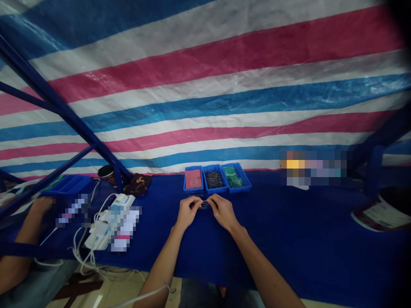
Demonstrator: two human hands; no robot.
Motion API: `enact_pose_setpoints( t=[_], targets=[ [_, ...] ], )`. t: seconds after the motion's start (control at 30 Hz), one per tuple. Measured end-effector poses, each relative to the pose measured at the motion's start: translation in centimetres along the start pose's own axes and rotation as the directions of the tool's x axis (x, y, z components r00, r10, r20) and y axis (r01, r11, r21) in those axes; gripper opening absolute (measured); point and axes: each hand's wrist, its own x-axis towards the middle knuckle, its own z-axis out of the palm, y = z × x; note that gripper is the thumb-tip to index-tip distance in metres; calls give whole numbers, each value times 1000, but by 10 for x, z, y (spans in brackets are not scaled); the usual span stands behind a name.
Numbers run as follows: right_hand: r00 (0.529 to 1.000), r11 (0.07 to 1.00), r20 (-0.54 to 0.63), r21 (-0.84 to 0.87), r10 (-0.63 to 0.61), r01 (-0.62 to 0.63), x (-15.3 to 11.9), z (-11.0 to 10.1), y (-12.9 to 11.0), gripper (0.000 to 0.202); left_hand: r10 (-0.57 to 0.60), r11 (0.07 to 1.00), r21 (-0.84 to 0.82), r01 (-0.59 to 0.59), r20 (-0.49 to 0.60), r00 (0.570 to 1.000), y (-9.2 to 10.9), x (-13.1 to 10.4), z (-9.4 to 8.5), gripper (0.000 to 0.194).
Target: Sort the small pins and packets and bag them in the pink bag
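Note:
Several thin dark screws lie between my two hands, just in front of the blue bins. My left hand is closed in a pinch at their left side, and my right hand pinches at their right side. Behind the hands stand three small blue bins: one with pink pieces, one full of dark screws, and one with green packets. Whether each fingertip holds a single screw is too small to tell.
A white power strip with tangled cables lies left, near a dark brown packet. Another person's hand is at far left by a blue tray. A round container stands right. Blue metal bars frame both sides.

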Motion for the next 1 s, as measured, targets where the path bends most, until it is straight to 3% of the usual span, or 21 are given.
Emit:
enact_pose_setpoints(
  t=[0.2, 0.5, 0.57, 0.63, 0.73, 0.8, 0.9, 1.0],
  targets=[
    [1000, 996, 0, -85, 22, -22, 0, 5, 3, 40, -3, 1000, -10, 3, 8, 1000, 2, 0, 0, 27],
    [998, 998, -18, -6, 64, -64, 1, 3, 3, 47, 15, 1000, 7, -15, -33, 999, 3, 0, 1, 31],
    [994, 998, -90, 41, 58, -54, 1, -2, 0, 45, -5, 1000, 11, 6, -99, 995, 2, 0, 0, 32],
    [967, 996, -244, 72, 71, -55, 1, -7, -1, 40, -30, 999, 11, 32, -180, 983, 0, 0, -1, 32],
    [865, 993, -489, 64, 114, -95, 5, -17, 2, 35, -55, 998, 22, 63, -269, 962, -4, 1, -3, 31],
    [825, 988, -547, 23, 141, -153, 11, -22, 7, 35, -67, 996, 38, 83, -314, 947, -6, 1, -4, 30],
    [866, 960, -469, -115, 174, -255, 20, -22, 15, 37, -91, 991, 59, 117, -341, 936, -11, 2, -5, 29],
    [933, 960, -335, -189, 134, -206, 20, -14, 17, 36, -121, 988, 57, 144, -298, 947, -14, 3, -4, 30]
  ],
)
